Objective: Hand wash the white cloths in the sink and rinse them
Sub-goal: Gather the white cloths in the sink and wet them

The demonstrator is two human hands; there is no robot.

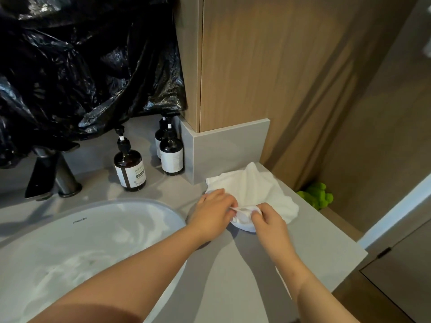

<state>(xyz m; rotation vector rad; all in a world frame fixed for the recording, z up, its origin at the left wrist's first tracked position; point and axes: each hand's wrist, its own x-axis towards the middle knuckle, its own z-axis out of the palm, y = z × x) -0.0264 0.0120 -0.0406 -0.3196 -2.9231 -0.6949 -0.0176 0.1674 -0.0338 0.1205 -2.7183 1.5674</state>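
Note:
A white cloth [254,187] lies crumpled on the grey counter [314,243], right of the sink [70,220]. Its near edge is bunched between my two hands. My left hand [213,212] pinches that edge from the left and my right hand [268,223] pinches it from the right. The white oval sink holds milky, soapy water with pale shapes under the surface; I cannot tell if they are cloths.
A dark faucet [53,176] stands behind the sink. Three brown pump bottles [129,167] stand at the back of the counter. A black plastic sheet [81,61] covers the wall above. A green toy [316,194] lies beyond the counter's right edge.

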